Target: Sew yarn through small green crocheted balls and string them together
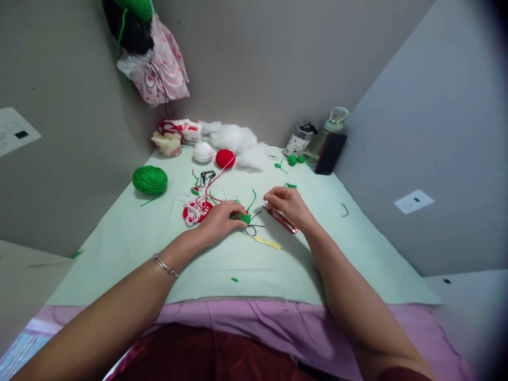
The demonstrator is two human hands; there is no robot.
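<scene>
My left hand (222,218) is closed on a small green crocheted piece (245,218) near the middle of the table. Black yarn ends (257,226) stick out to the right of it, and a green strand (252,200) rises behind. My right hand (289,203) hovers a little to the right, thumb and forefinger pinched; whatever is between them is too small to make out. Just under that hand are red-handled thread snips (284,221), partly hidden by it. A crochet hook with a yellow handle (267,243) lies in front of the green piece.
Left of my hands are tangled white yarn (194,210) and a green yarn ball (150,180). Behind stand a white ball (203,152), a red yarn ball (225,159) and fluffy stuffing (238,140). A phone (330,153) leans against a bottle (335,123) at back right.
</scene>
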